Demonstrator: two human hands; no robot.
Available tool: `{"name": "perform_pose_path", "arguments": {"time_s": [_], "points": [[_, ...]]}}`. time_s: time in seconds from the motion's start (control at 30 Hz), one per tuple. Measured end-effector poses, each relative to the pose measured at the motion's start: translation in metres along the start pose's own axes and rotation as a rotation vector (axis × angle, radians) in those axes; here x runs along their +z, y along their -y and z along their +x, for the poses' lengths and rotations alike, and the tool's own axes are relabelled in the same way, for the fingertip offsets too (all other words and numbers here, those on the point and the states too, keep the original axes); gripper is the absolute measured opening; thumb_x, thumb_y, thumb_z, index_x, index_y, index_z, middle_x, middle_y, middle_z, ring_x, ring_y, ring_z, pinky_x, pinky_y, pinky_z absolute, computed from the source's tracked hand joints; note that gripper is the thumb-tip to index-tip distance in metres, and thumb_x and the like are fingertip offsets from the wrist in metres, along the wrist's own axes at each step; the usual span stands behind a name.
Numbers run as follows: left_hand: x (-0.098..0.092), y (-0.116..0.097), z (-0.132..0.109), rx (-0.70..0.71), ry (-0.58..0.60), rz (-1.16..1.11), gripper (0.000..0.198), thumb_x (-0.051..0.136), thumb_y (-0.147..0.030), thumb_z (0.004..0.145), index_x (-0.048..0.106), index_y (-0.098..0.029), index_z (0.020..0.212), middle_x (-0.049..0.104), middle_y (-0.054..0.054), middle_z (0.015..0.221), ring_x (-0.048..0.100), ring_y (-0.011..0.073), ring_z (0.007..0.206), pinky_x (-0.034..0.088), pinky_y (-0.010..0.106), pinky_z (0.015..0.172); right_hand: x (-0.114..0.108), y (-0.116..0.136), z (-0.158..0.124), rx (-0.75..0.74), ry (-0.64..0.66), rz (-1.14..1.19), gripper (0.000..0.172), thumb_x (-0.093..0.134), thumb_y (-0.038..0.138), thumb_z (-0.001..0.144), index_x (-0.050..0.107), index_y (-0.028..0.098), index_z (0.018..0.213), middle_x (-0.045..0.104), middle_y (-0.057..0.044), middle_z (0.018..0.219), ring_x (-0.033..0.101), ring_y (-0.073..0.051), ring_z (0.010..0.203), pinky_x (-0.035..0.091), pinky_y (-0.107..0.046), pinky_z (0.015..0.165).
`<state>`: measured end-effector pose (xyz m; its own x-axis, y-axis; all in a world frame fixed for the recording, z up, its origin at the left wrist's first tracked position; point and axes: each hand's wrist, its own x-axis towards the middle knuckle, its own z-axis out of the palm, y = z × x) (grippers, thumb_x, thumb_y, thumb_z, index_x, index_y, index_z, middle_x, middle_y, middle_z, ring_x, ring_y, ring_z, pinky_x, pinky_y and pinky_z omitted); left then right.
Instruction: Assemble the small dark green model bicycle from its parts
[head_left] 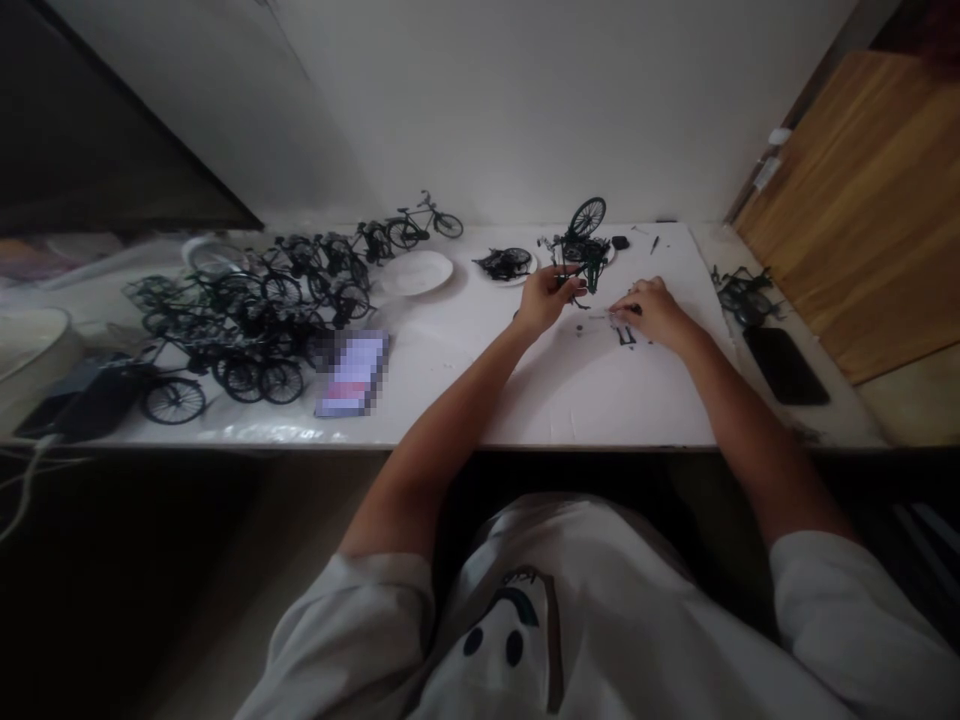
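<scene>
My left hand (551,298) is closed on a partly built dark model bicycle (592,262), tilted up over the white table, with one spoked wheel (587,217) pointing upward. To its right, my right hand (651,312) has its fingers pinched low over the tabletop. What those fingertips hold, if anything, is too small to make out. Small dark parts (625,335) lie on the white surface just below the right fingers. Behind the held bicycle a plate with dark pieces is partly hidden.
Many finished model bicycles (262,310) crowd the table's left side. A white plate (420,272) and a plate of dark wheels (506,264) stand at the back. A lit phone (354,374) lies left of centre, a black phone (786,366) at the right by a wooden board (862,210).
</scene>
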<state>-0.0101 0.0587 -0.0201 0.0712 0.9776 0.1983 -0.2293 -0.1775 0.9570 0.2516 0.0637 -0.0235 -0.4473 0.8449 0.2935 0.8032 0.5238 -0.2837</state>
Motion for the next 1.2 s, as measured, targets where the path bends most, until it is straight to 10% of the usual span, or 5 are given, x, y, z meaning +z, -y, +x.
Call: {"name": "perform_pose_path", "arguments": {"time_s": [0.9,1.2], "points": [[0.002,-0.001,-0.004,-0.01,0.02,0.053,0.025,0.084,-0.02,0.099,0.071,-0.011,0.119,0.085,0.011,0.098,0.084,0.0167,0.086,0.061,0.023,0.074,0.004,0.022,0.007,-0.104,0.006,-0.168,0.021,0.064,0.025,0.1,0.083,0.018,0.103,0.07,-0.021,0.115,0.056,-0.043,0.122,0.052,-0.057,0.103],[0.001,-0.001,-0.003,-0.006,-0.028,0.073,0.026,0.08,-0.024,0.102,0.069,-0.014,0.123,0.085,0.015,0.11,0.085,0.0198,0.093,0.063,0.027,0.081,0.006,0.022,0.007,0.007,-0.083,0.255,0.011,0.055,0.03,0.097,0.061,0.025,0.09,0.07,-0.012,0.099,0.06,-0.03,0.098,0.051,-0.046,0.096]]}}
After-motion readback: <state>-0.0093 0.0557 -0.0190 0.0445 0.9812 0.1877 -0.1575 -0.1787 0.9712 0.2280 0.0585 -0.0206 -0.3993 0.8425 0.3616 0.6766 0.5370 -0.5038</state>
